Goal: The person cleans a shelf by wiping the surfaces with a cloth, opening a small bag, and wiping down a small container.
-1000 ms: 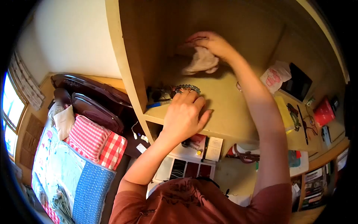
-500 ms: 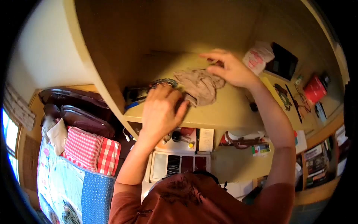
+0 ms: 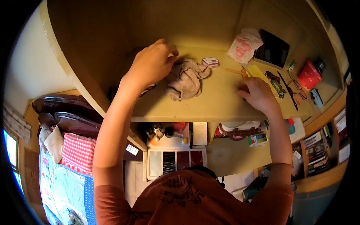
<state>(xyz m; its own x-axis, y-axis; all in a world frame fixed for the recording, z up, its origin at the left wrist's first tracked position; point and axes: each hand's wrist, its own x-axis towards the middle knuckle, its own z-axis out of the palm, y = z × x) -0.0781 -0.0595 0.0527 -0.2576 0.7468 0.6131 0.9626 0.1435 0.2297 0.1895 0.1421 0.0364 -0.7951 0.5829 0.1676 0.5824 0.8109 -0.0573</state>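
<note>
My left hand [image 3: 152, 62] is over the left part of the shelf, its fingers bent and apart, with nothing visible in them. Just right of and below it lies a crumpled greyish-pink cloth [image 3: 185, 80]. On the right, my right hand [image 3: 258, 95] hovers near the shelf's front, thumb and fingers apart. Its fingertips are beside a small wooden item [image 3: 244, 72] with a thin, blurred handle. A small white and pink tin [image 3: 210, 62] lies behind the cloth.
Farther right on the shelf [image 3: 213, 108] are a white bag with pink print [image 3: 242, 47], a dark tablet [image 3: 272, 48], a yellow sheet [image 3: 258, 73], beads, glasses [image 3: 296, 90] and a red pouch [image 3: 309, 75]. Below are bottles [image 3: 155, 131] and a brown bag [image 3: 238, 132].
My left hand has risen from the items at the left. My right hand has left the cloth and moved right and down. The cloth lies bunched up, and the tin now shows. The view has shifted.
</note>
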